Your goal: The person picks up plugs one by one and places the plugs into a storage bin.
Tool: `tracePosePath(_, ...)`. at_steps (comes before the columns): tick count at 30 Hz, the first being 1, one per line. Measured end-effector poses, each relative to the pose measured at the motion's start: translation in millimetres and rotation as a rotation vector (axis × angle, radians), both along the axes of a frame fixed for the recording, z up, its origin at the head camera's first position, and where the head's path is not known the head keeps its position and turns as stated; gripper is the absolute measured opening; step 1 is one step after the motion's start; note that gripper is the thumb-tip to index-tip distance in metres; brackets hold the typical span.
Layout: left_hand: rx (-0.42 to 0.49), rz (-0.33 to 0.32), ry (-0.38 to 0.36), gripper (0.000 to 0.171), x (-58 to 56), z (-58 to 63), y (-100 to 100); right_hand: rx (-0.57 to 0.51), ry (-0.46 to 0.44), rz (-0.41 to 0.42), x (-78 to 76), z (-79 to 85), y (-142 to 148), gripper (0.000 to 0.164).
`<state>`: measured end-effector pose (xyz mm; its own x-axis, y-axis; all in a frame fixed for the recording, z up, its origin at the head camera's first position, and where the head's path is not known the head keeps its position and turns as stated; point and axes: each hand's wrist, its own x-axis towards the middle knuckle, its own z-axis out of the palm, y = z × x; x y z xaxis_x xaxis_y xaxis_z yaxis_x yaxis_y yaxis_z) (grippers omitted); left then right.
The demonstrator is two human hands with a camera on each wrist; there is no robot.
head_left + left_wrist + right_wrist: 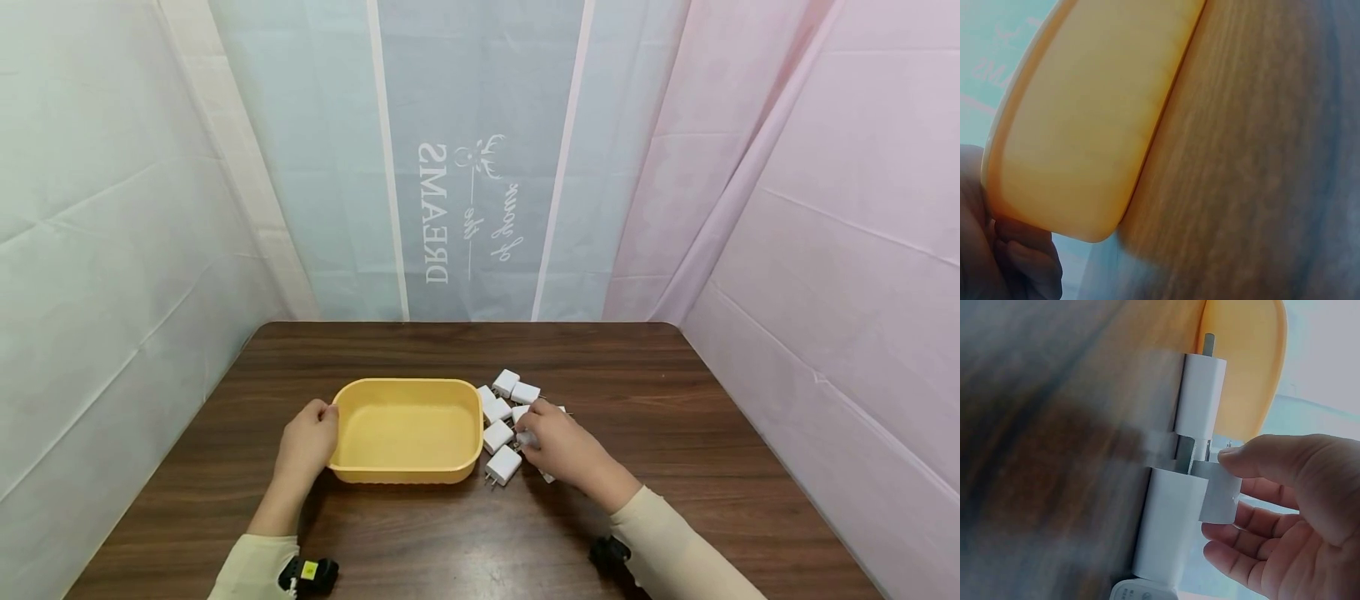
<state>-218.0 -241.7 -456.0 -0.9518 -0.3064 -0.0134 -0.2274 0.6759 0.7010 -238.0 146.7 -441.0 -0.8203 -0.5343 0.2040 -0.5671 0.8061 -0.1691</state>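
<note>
A yellow plastic basin (408, 429) sits on the wooden table, its inside showing nothing but its own floor. At its left end my left hand (309, 442) grips the rim; the left wrist view shows curled fingers (1032, 262) against the basin's wall (1079, 137). To the right of the basin lies a loose group of white charger plugs (502, 465) with metal prongs. Over that group, my right hand (562, 446) pinches one white charger (1219, 494) between thumb and fingers. Other chargers (1169, 525) lie close beside it, and the hand partly hides some.
The dark wooden table (405, 542) has a back edge against a hanging cloth (480, 83) with printed lettering. Pale cloth also hangs at the left and right sides. A black wrist device (309, 575) is strapped at each sleeve.
</note>
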Motion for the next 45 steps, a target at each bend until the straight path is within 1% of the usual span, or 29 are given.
tracePosePath(8, -0.024, 0.005, 0.009, 0.04, 1.6, 3.7, 1.4, -0.024, -0.001, -0.02, 1.3, 4.5, -1.7, 0.015)
tracePosePath(18, -0.038, 0.008, 0.006, 0.04, 3.2, 5.5, 3.0, -0.055, 0.041, 0.008, 4.1, 17.9, -4.8, 0.021)
tracePosePath(25, -0.047, 0.01, 0.01, 0.039, 2.3, 5.4, 3.9, -0.061, 0.03, 0.02, 5.3, 28.2, -7.0, 0.02)
tracePosePath(33, -0.025, 0.013, 0.0, 0.04, 4.1, 6.5, 3.8, -0.066, 0.041, 0.02, 4.1, 34.6, -13.2, 0.019)
tracePosePath(40, 0.004, 0.012, 0.005, 0.043, 1.6, 2.1, 1.9, -0.075, 0.079, 0.034, 3.2, 40.0, -19.0, 0.019)
tracePosePath(45, 0.023, 0.019, 0.007, 0.043, -0.1, -0.8, 0.7, -0.088, 0.078, 0.054, 4.4, 45.0, -23.6, 0.018)
